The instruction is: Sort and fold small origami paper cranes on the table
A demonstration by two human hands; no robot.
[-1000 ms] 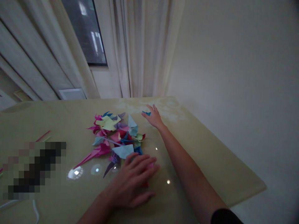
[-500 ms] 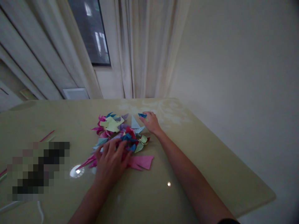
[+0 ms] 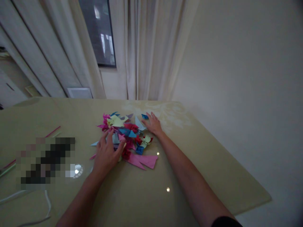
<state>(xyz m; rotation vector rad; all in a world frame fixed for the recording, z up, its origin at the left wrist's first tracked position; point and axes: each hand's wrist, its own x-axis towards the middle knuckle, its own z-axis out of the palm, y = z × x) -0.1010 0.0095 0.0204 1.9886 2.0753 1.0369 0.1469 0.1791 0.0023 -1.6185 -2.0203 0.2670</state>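
A heap of folded colored paper pieces [image 3: 127, 132] lies on the table. Several look like origami, in pink, red, blue, purple and pale green. My left hand [image 3: 107, 153] rests against the heap's near left side, fingers apart, hiding some of the paper. By the far right edge is my right hand [image 3: 153, 124], its fingers spread, beside a small blue folded paper [image 3: 145, 116] and a pale blue pointed piece [image 3: 140, 123]. Toward me, a flat pink paper with a split end [image 3: 148, 160] sticks out of the heap.
Thin pink and green sticks [image 3: 53, 131] lie on the table [image 3: 189, 176] at the left, partly under a blurred-out dark patch [image 3: 52, 160]. A white cord [image 3: 48, 201] curves below them. Curtains [image 3: 161, 47] hang behind, and a wall [image 3: 236, 78] borders the right side.
My left hand has shifted slightly left, and the papers at the heap's middle have been rearranged, with a red and a blue piece now on top. My right hand has stayed nearly in place.
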